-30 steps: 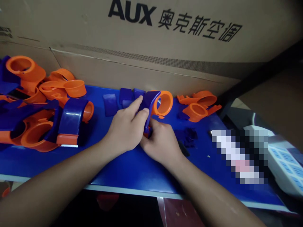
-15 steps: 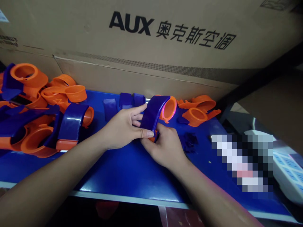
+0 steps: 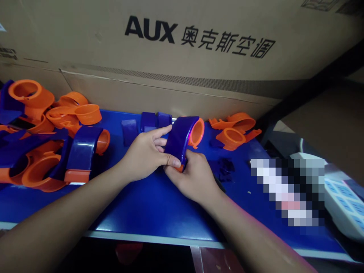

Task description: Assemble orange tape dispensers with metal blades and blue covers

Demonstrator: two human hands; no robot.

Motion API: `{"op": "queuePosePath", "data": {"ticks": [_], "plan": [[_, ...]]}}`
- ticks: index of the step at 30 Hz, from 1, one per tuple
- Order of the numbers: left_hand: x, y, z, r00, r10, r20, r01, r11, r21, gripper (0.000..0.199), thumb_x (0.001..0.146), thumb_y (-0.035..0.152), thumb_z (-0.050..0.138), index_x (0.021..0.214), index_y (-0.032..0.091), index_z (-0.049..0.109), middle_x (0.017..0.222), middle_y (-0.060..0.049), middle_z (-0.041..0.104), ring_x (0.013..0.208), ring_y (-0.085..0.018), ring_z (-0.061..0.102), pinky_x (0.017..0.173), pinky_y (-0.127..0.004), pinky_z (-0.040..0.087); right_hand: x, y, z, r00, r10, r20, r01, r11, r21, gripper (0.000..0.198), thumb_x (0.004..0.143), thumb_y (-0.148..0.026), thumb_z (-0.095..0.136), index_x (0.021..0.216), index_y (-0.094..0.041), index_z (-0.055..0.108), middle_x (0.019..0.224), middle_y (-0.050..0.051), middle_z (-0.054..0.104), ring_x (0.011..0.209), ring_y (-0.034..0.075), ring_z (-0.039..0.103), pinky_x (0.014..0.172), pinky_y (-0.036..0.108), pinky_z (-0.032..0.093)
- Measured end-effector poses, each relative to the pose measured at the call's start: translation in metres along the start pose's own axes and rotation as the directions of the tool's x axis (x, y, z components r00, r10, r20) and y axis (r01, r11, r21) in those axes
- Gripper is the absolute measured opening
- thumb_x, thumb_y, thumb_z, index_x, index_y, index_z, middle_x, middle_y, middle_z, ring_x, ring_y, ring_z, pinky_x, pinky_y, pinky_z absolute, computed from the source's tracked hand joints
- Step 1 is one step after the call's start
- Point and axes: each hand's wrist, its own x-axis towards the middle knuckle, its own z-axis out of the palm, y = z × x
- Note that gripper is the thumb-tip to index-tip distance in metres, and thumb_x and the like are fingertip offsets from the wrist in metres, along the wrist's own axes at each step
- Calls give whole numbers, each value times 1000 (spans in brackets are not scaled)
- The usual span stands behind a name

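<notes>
Above the middle of the blue table, both of my hands grip a tape dispenser [image 3: 179, 137] with a curved dark-blue cover and an orange ring. My left hand [image 3: 149, 153] pinches the cover's lower left side, its thumb pressed near the front edge and its fingers behind. Around the dispenser's lower end closes my right hand [image 3: 196, 175], with part of the orange body showing by its thumb. Its remaining fingers are hidden beneath. Just behind lie loose blue covers [image 3: 130, 132], apart from my hands.
Several blue-and-orange tape dispensers [image 3: 84, 148] are heaped at the left. Orange dispenser bodies [image 3: 231, 139] lie at the back right, near small dark pieces [image 3: 226, 167]. A large cardboard box [image 3: 170, 87] stands behind the table [image 3: 136, 216]. A white power strip [image 3: 341, 204] is at the right.
The whole view has shifted slightly, so most things sit a little further left. Both hands keep their hold on the tape dispenser, which is tilted about the same.
</notes>
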Motion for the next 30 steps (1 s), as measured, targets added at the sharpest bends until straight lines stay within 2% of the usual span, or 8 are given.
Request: {"op": "queuePosePath", "data": {"ticks": [6,10,13,19,23,26,28,30], "plan": [[-3,-1,6,999,30,-27,-31,999,-29,91,56,15,99,142,22,69,98,-6,81,85,-22,76,83,-40,67,-1,0,1,1000,9,-11,-9,1000,12,8,83,-25,65,76,-22,62,68,2,70,61,19,66,56,30,48],[-4,-4,8,1000,10,-23,-11,997,-74,90,61,25,100,145,22,66,97,-7,82,84,-24,78,77,-39,67,-1,-4,1,998,-58,14,58,998,1,6,84,-20,62,82,-23,67,74,0,75,68,19,71,62,29,52],[-3,-3,7,1000,12,-29,-13,999,-34,88,58,32,103,139,23,70,98,-7,81,80,-24,77,73,-39,67,-1,-7,1,995,-96,28,96,995,16,11,86,-18,60,82,-24,68,74,-1,76,69,19,73,65,29,53],[-3,2,2,997,62,49,-61,998,-18,84,70,35,96,147,22,63,103,-8,79,86,-22,76,82,-38,63,2,-6,-5,991,-120,-59,121,993,13,22,86,-19,64,105,-22,75,99,3,83,87,22,79,74,31,56],[-5,2,5,999,29,-24,-28,999,41,74,74,46,93,138,20,68,102,-8,78,89,-22,75,84,-37,60,5,-1,-4,992,-107,-67,104,994,-44,4,82,-23,67,81,-20,66,71,1,73,63,19,69,59,28,47],[-3,1,7,998,-7,-64,12,997,80,64,68,44,96,122,19,72,96,-7,78,81,-20,73,78,-35,60,6,0,-2,993,-101,-54,97,993,-72,18,78,-22,68,67,-21,54,60,-1,64,54,15,59,53,27,38],[-1,2,5,998,-44,-44,45,999,24,52,71,36,93,117,19,73,93,-6,78,81,-20,74,77,-33,60,6,-1,-2,995,-91,-31,91,996,-13,14,79,-22,68,70,-21,58,62,-2,64,56,14,59,55,27,40],[0,6,2,994,-110,-8,108,986,-124,36,78,32,86,109,18,73,90,-5,78,78,-19,75,72,-30,61,7,-1,-6,997,-78,-3,78,992,99,10,81,-24,70,75,-19,64,66,-1,67,59,14,60,59,27,43]]}}
